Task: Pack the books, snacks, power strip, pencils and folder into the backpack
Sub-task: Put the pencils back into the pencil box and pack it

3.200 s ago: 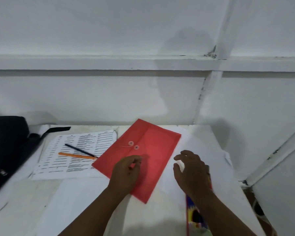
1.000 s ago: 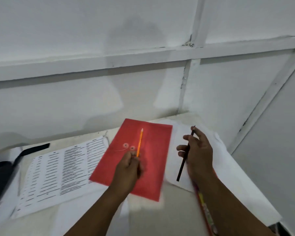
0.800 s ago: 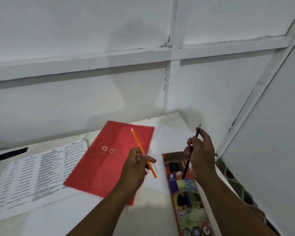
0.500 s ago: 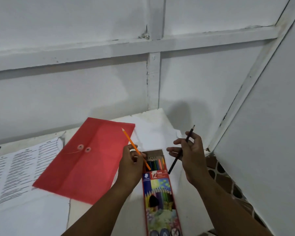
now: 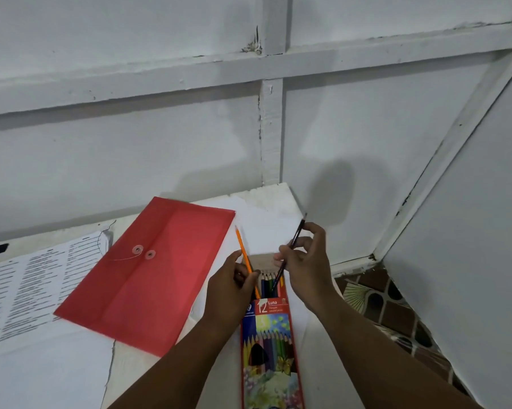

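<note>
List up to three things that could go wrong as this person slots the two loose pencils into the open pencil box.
1. The dark pencil, pinched by the right hand, enters the pencil box at a slant and may jam against the pencils already inside.
2. The left hand holds the orange pencil rather than the box, so the box may slide.
3. The box lies near the table edge and may fall.

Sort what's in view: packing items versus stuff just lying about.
For the job:
- slim orange wooden pencil, in left hand
- dark wooden pencil, in right hand
- open cardboard coloured-pencil box
- flat red plastic string-tie folder

Lying about:
- printed white paper sheet
</note>
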`<state>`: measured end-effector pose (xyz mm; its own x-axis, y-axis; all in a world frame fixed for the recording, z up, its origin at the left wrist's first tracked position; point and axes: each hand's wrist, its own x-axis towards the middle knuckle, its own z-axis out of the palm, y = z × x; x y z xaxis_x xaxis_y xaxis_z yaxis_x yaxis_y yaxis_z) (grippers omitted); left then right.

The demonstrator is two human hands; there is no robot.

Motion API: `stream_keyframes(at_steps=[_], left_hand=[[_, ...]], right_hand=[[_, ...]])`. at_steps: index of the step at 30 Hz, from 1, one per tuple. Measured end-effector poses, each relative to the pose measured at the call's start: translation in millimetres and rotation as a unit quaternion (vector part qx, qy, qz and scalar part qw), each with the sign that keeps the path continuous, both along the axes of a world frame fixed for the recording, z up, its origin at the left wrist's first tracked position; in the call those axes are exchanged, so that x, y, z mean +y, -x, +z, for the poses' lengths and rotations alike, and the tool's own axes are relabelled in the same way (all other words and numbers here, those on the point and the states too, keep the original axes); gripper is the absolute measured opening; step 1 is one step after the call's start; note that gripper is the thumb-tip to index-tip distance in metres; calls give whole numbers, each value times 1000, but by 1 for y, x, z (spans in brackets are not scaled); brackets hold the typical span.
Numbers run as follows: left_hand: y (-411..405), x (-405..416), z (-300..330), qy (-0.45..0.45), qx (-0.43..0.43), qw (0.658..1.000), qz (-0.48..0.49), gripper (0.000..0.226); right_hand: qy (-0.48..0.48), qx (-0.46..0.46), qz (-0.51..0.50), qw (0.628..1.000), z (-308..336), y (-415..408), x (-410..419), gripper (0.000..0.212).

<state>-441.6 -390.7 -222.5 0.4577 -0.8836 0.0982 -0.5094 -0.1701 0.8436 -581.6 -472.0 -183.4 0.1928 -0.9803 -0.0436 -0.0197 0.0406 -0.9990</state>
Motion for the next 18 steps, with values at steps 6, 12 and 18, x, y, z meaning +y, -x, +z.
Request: stream_keyframes(at_steps=[6, 12, 18], left_hand=[[0, 9, -17, 31, -98, 994, -24, 35], [-4, 11, -20, 56, -89, 994, -34, 25], [-6, 10, -21, 68, -72, 994, -51, 29]], right_hand=[[100, 209, 79, 970, -30, 4, -11, 73], [176, 278, 86, 940, -50, 10, -8, 57], [232, 300, 90, 921, -57, 10, -14, 54]])
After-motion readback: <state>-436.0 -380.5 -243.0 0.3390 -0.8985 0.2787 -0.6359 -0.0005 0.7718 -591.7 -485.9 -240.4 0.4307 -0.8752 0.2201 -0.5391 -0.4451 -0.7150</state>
